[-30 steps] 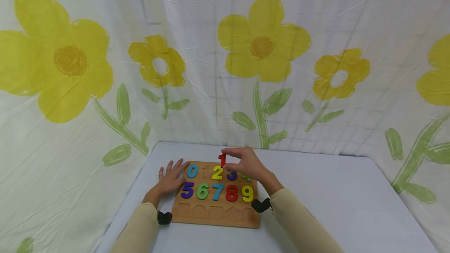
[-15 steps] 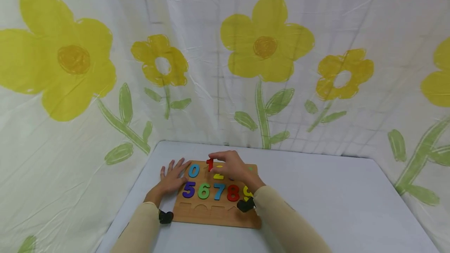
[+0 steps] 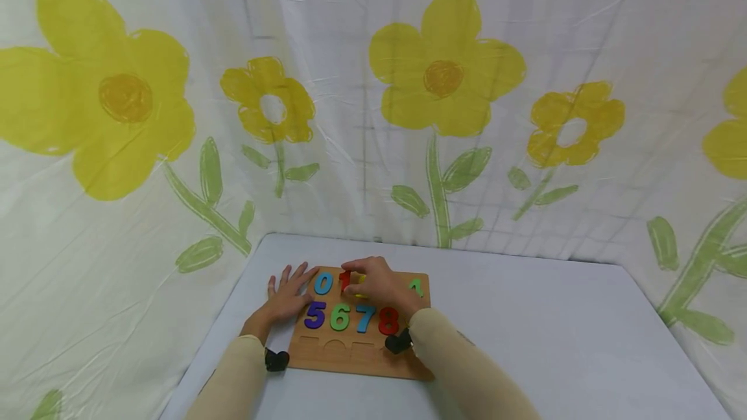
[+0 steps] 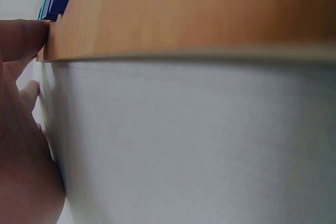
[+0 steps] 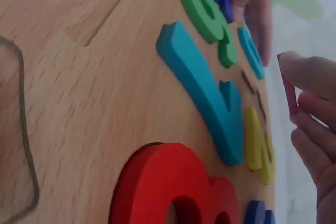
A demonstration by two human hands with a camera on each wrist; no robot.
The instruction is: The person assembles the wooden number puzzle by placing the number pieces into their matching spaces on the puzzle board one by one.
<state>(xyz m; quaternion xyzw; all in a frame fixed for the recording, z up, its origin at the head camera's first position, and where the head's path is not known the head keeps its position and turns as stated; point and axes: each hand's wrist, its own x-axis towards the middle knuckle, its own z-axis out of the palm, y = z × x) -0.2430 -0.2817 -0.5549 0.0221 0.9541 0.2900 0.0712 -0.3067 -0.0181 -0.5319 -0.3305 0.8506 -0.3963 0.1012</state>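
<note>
My right hand (image 3: 380, 282) pinches a red number 1 piece (image 3: 345, 282) between thumb and fingers, over the top row of a wooden number puzzle board (image 3: 327, 359). In the right wrist view the piece stands apart from the board, near the hollow between the blue 0 (image 5: 251, 52) and the yellow 2 (image 5: 257, 145). Fingers spread, my left hand (image 3: 284, 298) rests at the board's left edge; its thumb touches that edge in the left wrist view. The right hand hides the purple 3 and part of the 2 in the head view.
A purple 5 (image 3: 314, 315), green 6 (image 3: 340, 317), blue 7 (image 3: 365, 319) and red 8 (image 3: 388, 321) sit in the middle row. Shaped hollows line the board's front. The white table (image 3: 525, 329) meets a flower-printed curtain (image 3: 327, 212) at the back.
My right hand has moved left and down with the red 1, from above the 2 and 3 to the hollow beside the 0. The left hand stays on the board's edge.
</note>
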